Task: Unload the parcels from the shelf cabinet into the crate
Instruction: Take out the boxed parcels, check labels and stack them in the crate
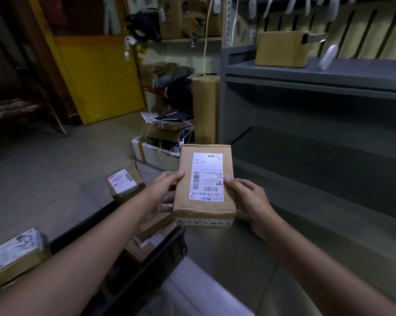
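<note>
Grey shelf cabinet [306, 71] stands beyond my right hand [249, 201]; it and my left hand [160, 192] grip 1 labelled parcel [205, 185] above the black crate [160, 258] (some already inside). 1 box [281, 49] remains shelved, I judge.

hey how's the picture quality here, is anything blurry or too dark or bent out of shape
Head view: the held parcel and both hands, left and right, are sharp; the room is dim, the crate nearly black; the shelf cabinet edges bow from the wide lens; top-right hanging items smear.
</note>
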The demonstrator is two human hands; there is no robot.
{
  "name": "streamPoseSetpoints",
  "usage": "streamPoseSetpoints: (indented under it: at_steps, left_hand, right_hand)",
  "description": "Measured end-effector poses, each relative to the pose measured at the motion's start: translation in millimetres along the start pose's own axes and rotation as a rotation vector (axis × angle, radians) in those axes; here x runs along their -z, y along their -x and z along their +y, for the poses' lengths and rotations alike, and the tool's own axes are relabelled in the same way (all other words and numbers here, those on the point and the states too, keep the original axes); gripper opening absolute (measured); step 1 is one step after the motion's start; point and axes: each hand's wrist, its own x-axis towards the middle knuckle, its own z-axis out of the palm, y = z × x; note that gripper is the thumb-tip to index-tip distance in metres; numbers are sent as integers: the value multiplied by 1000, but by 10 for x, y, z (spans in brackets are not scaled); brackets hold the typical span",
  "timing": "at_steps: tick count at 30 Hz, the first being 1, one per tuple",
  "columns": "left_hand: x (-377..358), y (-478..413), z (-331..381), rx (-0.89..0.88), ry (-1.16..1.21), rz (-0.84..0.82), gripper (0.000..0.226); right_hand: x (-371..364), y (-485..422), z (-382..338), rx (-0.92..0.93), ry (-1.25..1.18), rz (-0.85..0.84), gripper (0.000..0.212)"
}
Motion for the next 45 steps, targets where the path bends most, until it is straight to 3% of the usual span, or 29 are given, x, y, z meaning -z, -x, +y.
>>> streamPoseSetpoints:
  at_steps: [8, 18, 22, 34, 45]
  left_hand:
    - [671, -288, -369, 55, 47, 157, 20]
    - [1237, -973, -575, 178, -91, 152, 33]
    - [1413, -1232, -606, 172, -192, 141, 47]
    - [1701, -1571, -646, 109, -440, 156, 28]
    - [1720, -1627, -702, 40, -594, 183, 34]
  right_hand:
    - [-685, -450, 329, -50, 68, -75, 31]
    - [-1299, -898, 943, -191, -51, -12, 41]
    - [-1462, -1017, 1096, -249, -116, 18, 43]
    - [-1813, -1254, 1434, -329, -124, 20, 47]
    - [-1989, -1312, 1722, -351, -92, 41, 58]
